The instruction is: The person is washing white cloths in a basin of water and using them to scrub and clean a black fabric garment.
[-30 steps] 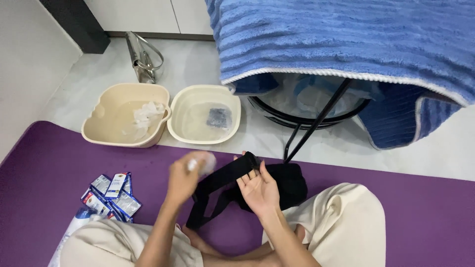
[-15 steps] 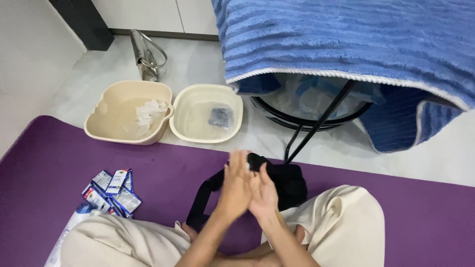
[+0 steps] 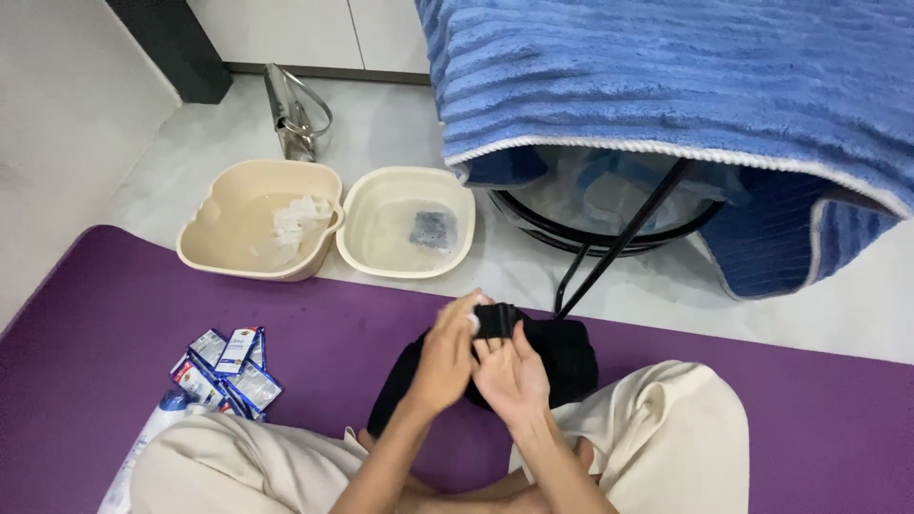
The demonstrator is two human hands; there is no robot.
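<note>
I sit cross-legged on a purple mat [image 3: 114, 314] with a black garment [image 3: 571, 357] lying in front of my knees. My left hand [image 3: 440, 366] lies curled over the palm of my right hand [image 3: 516, 379], just above the garment. A small white object [image 3: 473, 325] peeks out at my left fingertips, and most of it is hidden. My right hand is palm up with its fingers apart, their tips at a fold of the black cloth.
Two beige basins stand on the tiled floor beyond the mat: the left basin [image 3: 214, 257] holds a white cloth, the right basin [image 3: 381, 266] a grey cloth in water. Several blue-and-white sachets [image 3: 228, 366] lie at my left knee. A blue towel [image 3: 666, 86] hangs over a black rack [image 3: 619, 238].
My left hand, raised to the left with the white object a second ago, has come across onto my right palm. Both hands now stay together over the black garment.
</note>
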